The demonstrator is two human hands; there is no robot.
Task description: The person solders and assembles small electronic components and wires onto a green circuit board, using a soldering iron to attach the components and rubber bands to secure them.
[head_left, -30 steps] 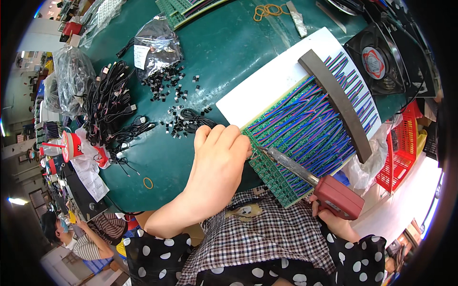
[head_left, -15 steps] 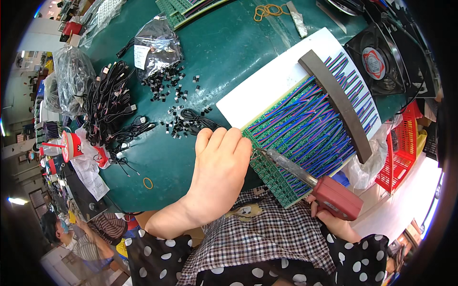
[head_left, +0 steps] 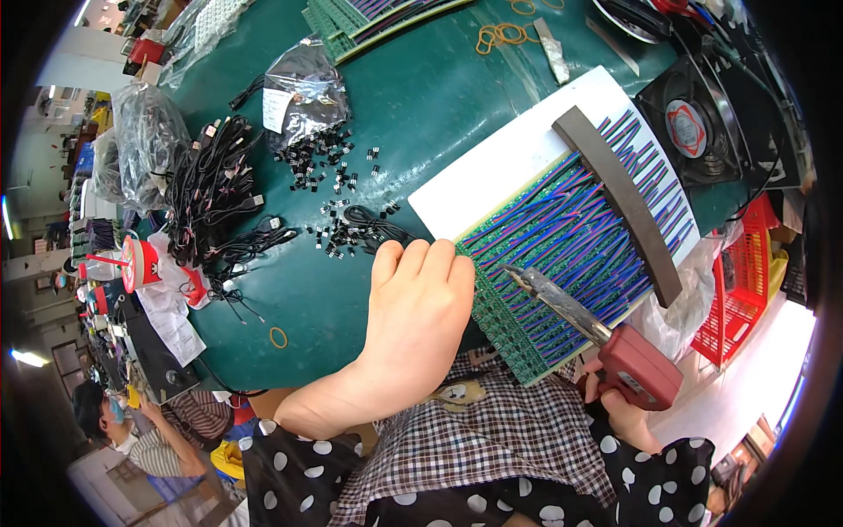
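My left hand [head_left: 418,307] is closed, its knuckles up, at the left edge of a panel of green circuit boards [head_left: 509,338]. Its fingertips and whatever they pinch are hidden. A coiled black cable [head_left: 373,227] runs up to those fingers. In my right hand [head_left: 625,416] is a red-bodied soldering gun [head_left: 638,367], its long metal barrel pointing up and left. The dark tip is over the boards, a little apart from my left hand. Rows of blue and red wires [head_left: 562,255] fan across the panel, under a curved dark bar [head_left: 615,198].
Small black connectors [head_left: 320,158] lie scattered by a clear bag [head_left: 307,83]. Bundled black cables [head_left: 215,180] and a red cup [head_left: 139,263] stand left. A fan [head_left: 689,127] and red basket [head_left: 742,285] are right. Another person [head_left: 158,435] sits at lower left.
The soldering gun's tip has drawn away to the right from beside my left fingers. My left hand keeps its place at the panel's edge while the whole view shifts slightly.
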